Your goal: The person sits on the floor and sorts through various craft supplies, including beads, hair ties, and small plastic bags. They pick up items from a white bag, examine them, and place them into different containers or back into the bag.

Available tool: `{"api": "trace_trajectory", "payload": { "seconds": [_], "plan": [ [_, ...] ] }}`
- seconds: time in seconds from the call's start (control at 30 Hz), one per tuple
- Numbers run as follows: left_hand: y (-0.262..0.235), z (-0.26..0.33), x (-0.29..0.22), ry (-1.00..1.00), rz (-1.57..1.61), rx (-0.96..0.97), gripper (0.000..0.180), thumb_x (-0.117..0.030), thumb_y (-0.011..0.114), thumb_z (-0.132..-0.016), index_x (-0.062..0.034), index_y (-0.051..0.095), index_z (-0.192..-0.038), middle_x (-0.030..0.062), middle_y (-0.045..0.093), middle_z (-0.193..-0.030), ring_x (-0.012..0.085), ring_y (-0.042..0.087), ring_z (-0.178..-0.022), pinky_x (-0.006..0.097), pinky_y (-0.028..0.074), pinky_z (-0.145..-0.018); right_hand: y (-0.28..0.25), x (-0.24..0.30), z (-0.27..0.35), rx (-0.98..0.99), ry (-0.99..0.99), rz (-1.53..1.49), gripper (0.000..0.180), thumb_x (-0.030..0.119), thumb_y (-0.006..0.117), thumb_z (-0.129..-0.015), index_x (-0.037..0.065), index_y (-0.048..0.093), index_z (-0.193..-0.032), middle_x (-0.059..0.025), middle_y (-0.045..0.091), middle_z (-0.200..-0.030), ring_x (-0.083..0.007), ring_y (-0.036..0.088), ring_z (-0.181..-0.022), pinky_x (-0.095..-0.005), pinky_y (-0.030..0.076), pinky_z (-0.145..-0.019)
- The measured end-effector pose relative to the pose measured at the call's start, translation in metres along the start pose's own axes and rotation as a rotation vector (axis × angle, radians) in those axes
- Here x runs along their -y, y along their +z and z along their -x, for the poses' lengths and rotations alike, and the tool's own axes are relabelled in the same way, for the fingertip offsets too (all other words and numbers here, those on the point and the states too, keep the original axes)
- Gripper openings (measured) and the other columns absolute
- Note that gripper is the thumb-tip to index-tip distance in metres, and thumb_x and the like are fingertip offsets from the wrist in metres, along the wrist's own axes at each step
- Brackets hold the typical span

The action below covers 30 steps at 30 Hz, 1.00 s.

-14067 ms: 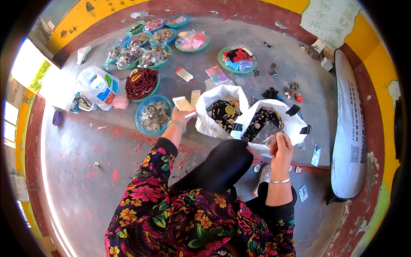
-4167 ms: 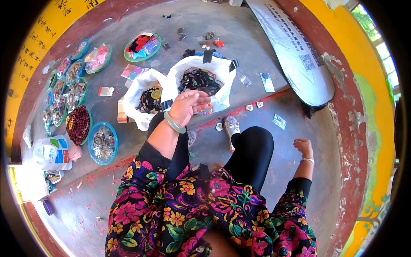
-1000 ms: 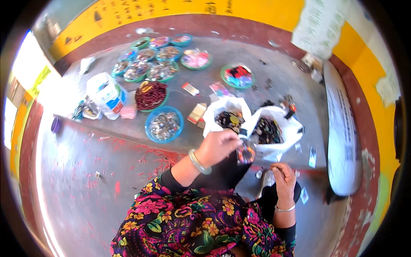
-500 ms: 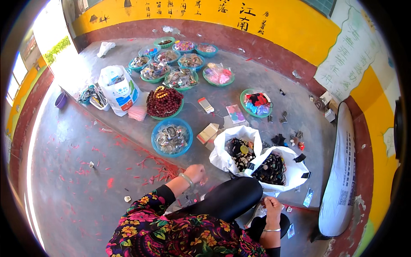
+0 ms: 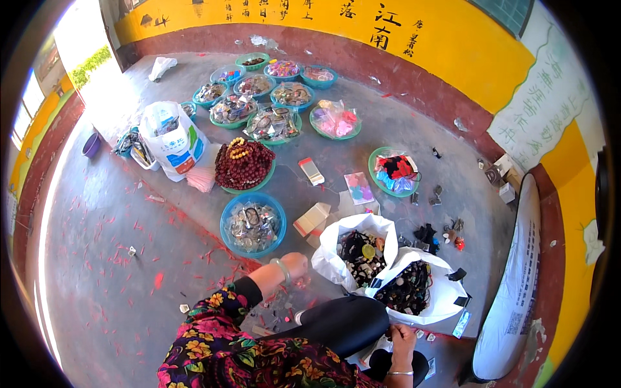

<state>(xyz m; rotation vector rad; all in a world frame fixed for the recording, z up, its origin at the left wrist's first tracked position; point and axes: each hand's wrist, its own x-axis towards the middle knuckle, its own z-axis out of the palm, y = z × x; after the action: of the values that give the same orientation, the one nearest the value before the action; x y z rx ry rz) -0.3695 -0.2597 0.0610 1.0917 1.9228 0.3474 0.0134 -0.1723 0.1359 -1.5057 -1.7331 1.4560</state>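
My left hand (image 5: pixel 295 265), with a pale bangle at the wrist, is closed above the floor between the blue basin and the white bags; what it holds, if anything, is too small to tell. Beside my knee, my right hand (image 5: pixel 403 339) has its fingers pinched together, and I cannot make out anything in them. Nearest to both are two open white bags, the left bag (image 5: pixel 328 253) and the right bag (image 5: pixel 446 296), filled with dark beaded strings. A blue basin (image 5: pixel 282 227) of small clear packets stands ahead of my left hand.
Dark red bead strings (image 5: pixel 242 169) are heaped in a green basin. Behind them stand several basins of packets and a large white plastic bag (image 5: pixel 169 145). Small boxes (image 5: pixel 311 220) lie mid-floor. Red scraps litter the left floor; a long white sack (image 5: pixel 511 284) leans right.
The whole view has shifted slightly. My right hand now sits lower and closer to my knee in the picture, while my left hand stays closed near the same spot.
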Motion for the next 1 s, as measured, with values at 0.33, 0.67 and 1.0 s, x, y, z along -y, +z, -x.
{"api": "trace_trajectory", "payload": {
  "seconds": [0.33,0.67,1.0],
  "plan": [
    [-0.278,-0.172,-0.059,-0.090,-0.698,-0.776,0.021,-0.023,0.053,-0.075,-0.0089,0.067,-0.081,0.0091,0.064,-0.078,0.0241,0.064,-0.073,0.036,0.051,-0.065,-0.005,-0.001,-0.008,0.009,0.085,0.046,0.014,0.011,0.056,-0.082,-0.002,0.063,-0.079,-0.0048,0.062,-0.066,-0.0099,0.055,-0.058,-0.0222,0.043,-0.056],
    [-0.219,-0.172,-0.090,0.144,0.830,-0.370,0.015,-0.016,0.055,-0.085,-0.0015,0.059,-0.086,0.0088,0.063,-0.076,0.0181,0.061,-0.063,0.030,0.051,-0.054,0.001,0.021,-0.007,0.040,0.050,0.146,0.014,0.010,0.056,-0.080,-0.002,0.063,-0.077,-0.0055,0.062,-0.066,-0.0114,0.057,-0.060,-0.0238,0.045,-0.057],
    [-0.030,-0.056,-0.044,0.139,0.621,-0.357,0.030,-0.030,0.054,-0.084,-0.0024,0.064,-0.079,0.0069,0.064,-0.066,0.0147,0.060,-0.059,0.029,0.048,-0.059,-0.004,0.011,0.011,0.094,-0.065,0.095,0.015,0.010,0.059,-0.079,-0.004,0.061,-0.074,-0.0048,0.058,-0.061,-0.0082,0.053,-0.061,-0.0237,0.043,-0.057]
  ]
}}
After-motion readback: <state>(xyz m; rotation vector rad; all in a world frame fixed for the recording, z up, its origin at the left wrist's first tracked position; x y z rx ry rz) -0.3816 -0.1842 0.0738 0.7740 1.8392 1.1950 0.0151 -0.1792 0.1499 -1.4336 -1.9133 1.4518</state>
